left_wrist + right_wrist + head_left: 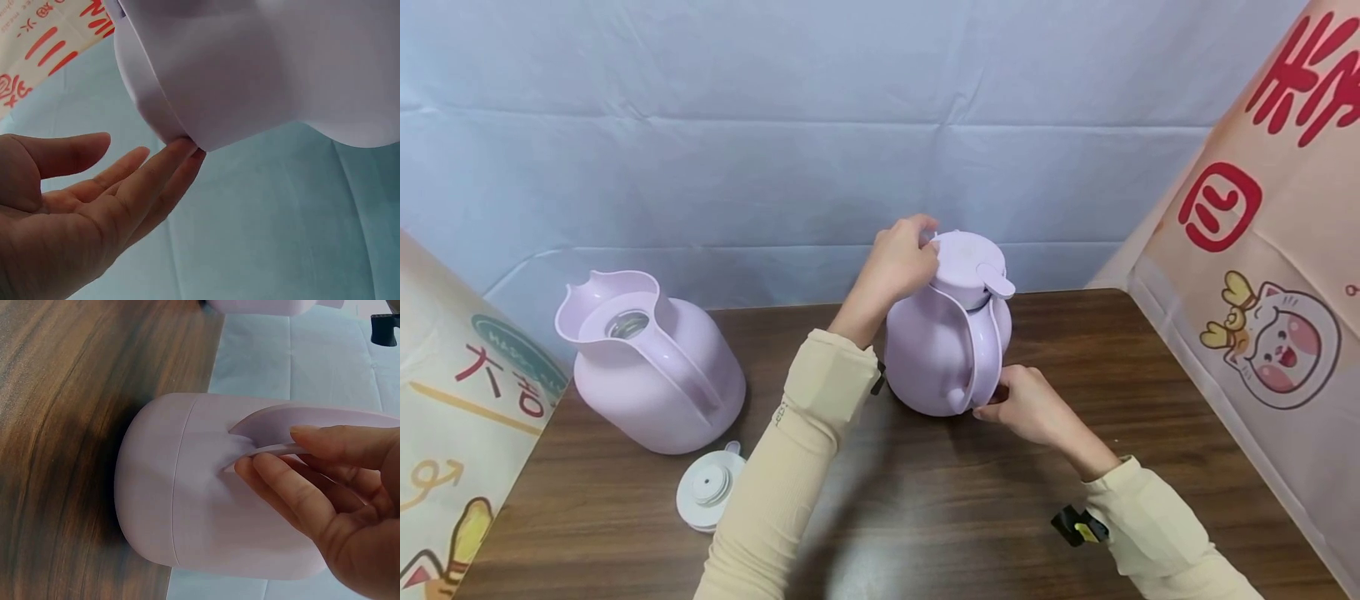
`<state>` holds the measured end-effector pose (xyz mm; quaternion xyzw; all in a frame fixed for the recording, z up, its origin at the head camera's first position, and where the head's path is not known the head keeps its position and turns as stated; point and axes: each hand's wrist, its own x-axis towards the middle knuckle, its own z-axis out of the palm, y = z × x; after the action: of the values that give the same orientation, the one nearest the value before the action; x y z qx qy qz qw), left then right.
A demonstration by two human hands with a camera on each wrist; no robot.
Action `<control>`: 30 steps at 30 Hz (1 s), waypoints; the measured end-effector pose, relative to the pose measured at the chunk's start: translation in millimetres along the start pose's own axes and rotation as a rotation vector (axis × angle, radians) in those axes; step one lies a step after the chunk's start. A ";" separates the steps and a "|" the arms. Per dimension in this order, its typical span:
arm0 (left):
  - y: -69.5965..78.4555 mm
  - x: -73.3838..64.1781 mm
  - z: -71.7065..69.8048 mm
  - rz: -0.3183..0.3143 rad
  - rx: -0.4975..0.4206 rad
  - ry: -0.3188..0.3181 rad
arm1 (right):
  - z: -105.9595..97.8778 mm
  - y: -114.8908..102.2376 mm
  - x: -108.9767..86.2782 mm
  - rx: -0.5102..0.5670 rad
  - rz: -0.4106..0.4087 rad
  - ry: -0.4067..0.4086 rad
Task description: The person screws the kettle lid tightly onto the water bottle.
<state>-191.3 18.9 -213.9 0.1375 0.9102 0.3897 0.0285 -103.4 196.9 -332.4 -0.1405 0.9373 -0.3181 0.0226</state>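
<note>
A lilac thermos jug [923, 354] stands upright toward the table's back, its lid [966, 254] on top with a small thumb lever [997, 282] above the handle [987, 358]. My left hand [898, 262] is at the left of the lid; in the left wrist view its fairly straight fingertips [181, 149] touch the edge of the lid or spout, thumb apart. Low on the handle, my right hand [1032, 406] pinches it between thumb and fingers, seen closely in the right wrist view. The jug's far side is hidden.
At the left is a second lilac jug [696, 367], lidless, its mouth uncovered. Beside it, a round white lid [687, 498] lies underside up on the wooden table [955, 517], close to my left sleeve. A pale cloth [812, 167] hangs behind, with printed sheets at both sides.
</note>
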 end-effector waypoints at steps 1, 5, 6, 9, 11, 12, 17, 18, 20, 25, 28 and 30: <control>-0.1 0.1 0.2 0.005 0.001 -0.004 | -0.1 -0.4 -0.1 0.000 -0.003 0.000; -1.2 -1.8 -0.4 0.025 0.017 -0.008 | -0.7 -2.4 -0.4 0.004 -0.007 0.001; -1.6 -2.8 -0.8 0.027 0.023 -0.007 | -0.6 -2.5 -0.6 0.003 -0.006 0.001; -1.6 -8.6 -3.9 0.014 0.027 -0.001 | -0.6 -2.6 -0.9 0.007 -0.005 -0.001; -1.1 -13.6 -6.6 0.003 0.029 0.000 | -0.5 -2.4 -1.1 0.007 -0.003 -0.001; -1.1 -16.0 -7.6 -0.002 0.027 -0.003 | -0.5 -2.4 -1.2 0.008 -0.003 0.000; -1.0 -24.1 -9.5 0.024 0.042 -0.019 | -0.8 -1.9 -1.7 0.017 -0.002 0.008; -1.0 -24.7 -9.1 0.031 0.044 -0.019 | -0.8 -1.7 -1.7 0.019 -0.003 0.008; -0.6 -25.4 -8.3 0.042 0.049 -0.014 | -0.7 -1.8 -1.8 0.021 -0.004 0.008; 0.7 -24.6 -7.3 0.032 0.053 -0.016 | -0.7 -1.7 -1.9 0.028 -0.001 0.005; 1.0 -22.2 -6.9 0.028 0.067 -0.022 | -0.5 -1.8 -1.9 0.031 0.001 0.003; 0.6 -19.7 -6.3 0.030 0.081 -0.023 | -0.2 -1.8 -1.8 0.031 0.002 0.001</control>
<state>-173.2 9.5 -210.2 0.1569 0.9226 0.3514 0.0277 -101.2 196.2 -331.2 -0.1390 0.9324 -0.3327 0.0244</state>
